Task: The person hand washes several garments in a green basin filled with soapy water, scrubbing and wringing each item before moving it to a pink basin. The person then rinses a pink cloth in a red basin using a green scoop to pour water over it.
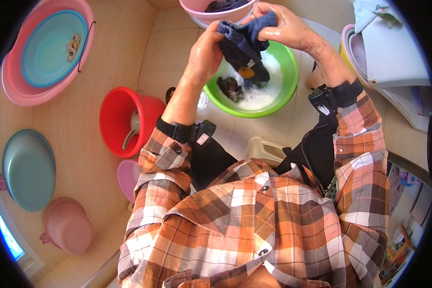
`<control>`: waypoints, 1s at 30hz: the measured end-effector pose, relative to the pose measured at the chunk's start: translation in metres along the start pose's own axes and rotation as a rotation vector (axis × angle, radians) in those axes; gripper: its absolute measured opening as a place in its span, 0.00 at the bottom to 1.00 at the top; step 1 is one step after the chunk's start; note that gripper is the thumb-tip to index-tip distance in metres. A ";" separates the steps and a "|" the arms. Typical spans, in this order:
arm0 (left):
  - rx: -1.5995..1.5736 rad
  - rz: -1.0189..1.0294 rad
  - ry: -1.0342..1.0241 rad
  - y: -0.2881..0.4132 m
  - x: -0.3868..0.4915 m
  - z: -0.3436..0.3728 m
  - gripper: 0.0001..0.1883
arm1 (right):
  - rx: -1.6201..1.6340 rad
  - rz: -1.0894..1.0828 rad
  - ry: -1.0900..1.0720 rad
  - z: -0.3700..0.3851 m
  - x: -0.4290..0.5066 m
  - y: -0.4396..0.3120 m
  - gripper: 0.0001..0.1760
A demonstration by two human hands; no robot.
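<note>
Between my hands hangs a dark navy sock (pixel 243 48) with an orange patch, its foot dangling low over a green plastic basin (pixel 253 114). My left hand (pixel 206 48) grips one side of the cuff. On the other side, my right hand (pixel 282 27) pinches the ribbed edge, its skin wet with a spot of foam. White suds (pixel 261 99) cover the water in the basin. A dark piece of wet fabric (pixel 230 88) lies among the suds at the basin's left. Whether the sock's toe touches the water, I cannot tell.
Beyond the green basin stands a pink basin (pixel 198 9) holding dark cloth. To the left are a red bucket (pixel 109 122) with a pale dipper (pixel 131 133) inside, and several basins along the wall. At right stands a white cabinet-like unit (pixel 396 54). A cream plastic stool (pixel 261 145) is below me.
</note>
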State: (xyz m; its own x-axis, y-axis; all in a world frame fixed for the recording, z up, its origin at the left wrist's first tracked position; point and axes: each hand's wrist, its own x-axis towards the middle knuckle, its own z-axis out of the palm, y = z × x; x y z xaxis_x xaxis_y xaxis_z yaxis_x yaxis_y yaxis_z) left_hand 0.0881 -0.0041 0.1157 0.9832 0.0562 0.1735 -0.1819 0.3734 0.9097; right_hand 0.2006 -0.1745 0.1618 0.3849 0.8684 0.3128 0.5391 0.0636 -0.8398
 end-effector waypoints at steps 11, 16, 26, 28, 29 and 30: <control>0.984 0.037 0.208 -0.064 -0.010 -0.042 0.16 | -0.287 0.401 0.062 0.032 -0.026 0.081 0.15; 0.697 0.019 0.452 -0.058 -0.007 -0.046 0.11 | -0.302 0.271 0.166 0.030 -0.015 0.070 0.14; 0.315 0.268 0.150 0.008 0.004 0.006 0.14 | -0.108 0.149 -0.006 0.015 0.000 0.004 0.24; 0.459 0.140 0.100 -0.016 0.005 0.003 0.18 | -0.100 0.149 0.102 0.041 -0.002 0.060 0.27; 0.491 0.080 0.111 -0.030 0.002 0.001 0.20 | -0.066 0.220 0.170 0.046 -0.006 0.087 0.29; 0.814 0.133 0.177 -0.041 -0.002 -0.006 0.28 | -0.203 0.384 0.188 0.054 -0.015 0.113 0.31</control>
State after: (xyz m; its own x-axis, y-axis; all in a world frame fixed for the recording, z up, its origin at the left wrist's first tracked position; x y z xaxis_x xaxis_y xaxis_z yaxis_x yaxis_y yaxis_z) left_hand 0.0934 -0.0140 0.0754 0.9282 0.2226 0.2981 -0.1820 -0.4271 0.8857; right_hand 0.2153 -0.1536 0.0383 0.7037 0.7051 0.0873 0.4595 -0.3579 -0.8128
